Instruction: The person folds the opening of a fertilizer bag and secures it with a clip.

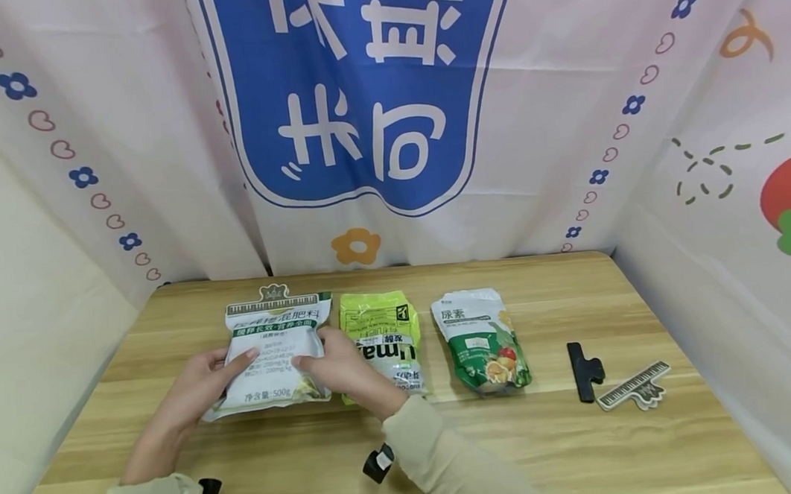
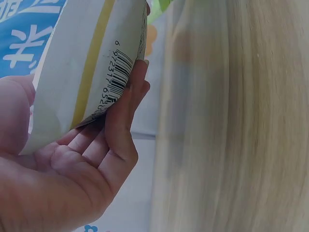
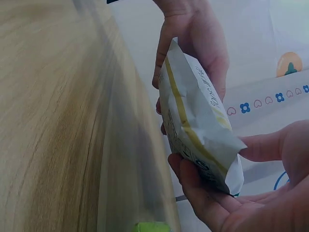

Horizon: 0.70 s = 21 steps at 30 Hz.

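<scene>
Both hands hold a white fertilizer bag (image 1: 274, 365) with green lettering above the left part of the table. A piano-keyboard clip (image 1: 273, 304) sits across the bag's top edge. My left hand (image 1: 198, 388) grips the bag's left side, thumb on the printed front and fingers behind. On the opposite side my right hand (image 1: 344, 361) grips it the same way, thumb on the front. In the left wrist view the bag's barcode underside (image 2: 96, 67) shows, the left fingers curled beneath it. The right wrist view shows the bag (image 3: 193, 116) held between both hands, its bottom edge facing the camera.
A lime-green bag (image 1: 380, 341) lies just right of the held bag, partly behind the right forearm. Further right lies a white-and-green pouch (image 1: 482, 343). A black clip (image 1: 585, 371) and another piano-keyboard clip (image 1: 636, 387) rest on the wooden table (image 1: 513, 450) at the right. Printed cloth (image 1: 550, 119) hangs behind.
</scene>
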Each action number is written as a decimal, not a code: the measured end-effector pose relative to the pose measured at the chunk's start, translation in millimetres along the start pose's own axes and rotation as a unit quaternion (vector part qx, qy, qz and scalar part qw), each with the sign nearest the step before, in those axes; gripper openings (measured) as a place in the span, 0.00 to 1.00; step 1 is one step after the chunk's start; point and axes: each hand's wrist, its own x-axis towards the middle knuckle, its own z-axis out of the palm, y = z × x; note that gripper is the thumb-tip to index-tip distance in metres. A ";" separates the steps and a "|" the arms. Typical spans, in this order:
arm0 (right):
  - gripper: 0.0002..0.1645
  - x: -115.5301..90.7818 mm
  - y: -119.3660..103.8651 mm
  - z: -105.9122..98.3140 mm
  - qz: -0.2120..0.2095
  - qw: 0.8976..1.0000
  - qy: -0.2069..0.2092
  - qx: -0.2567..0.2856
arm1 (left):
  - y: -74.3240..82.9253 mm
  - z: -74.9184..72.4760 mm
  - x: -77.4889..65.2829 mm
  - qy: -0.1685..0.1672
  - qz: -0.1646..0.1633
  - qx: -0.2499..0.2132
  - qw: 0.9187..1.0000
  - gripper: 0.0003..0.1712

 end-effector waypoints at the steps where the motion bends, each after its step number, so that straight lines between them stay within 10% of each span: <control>1: 0.25 0.4 -0.7 1.0 0.001 1.000 0.004 -0.009 | -1.2 -0.8 0.7 0.000 -0.002 0.003 1.000 0.41; 21: 0.37 18.7 8.3 24.2 0.013 0.996 0.027 -0.088 | -20.9 -11.7 17.4 0.017 -0.028 0.114 0.993 0.49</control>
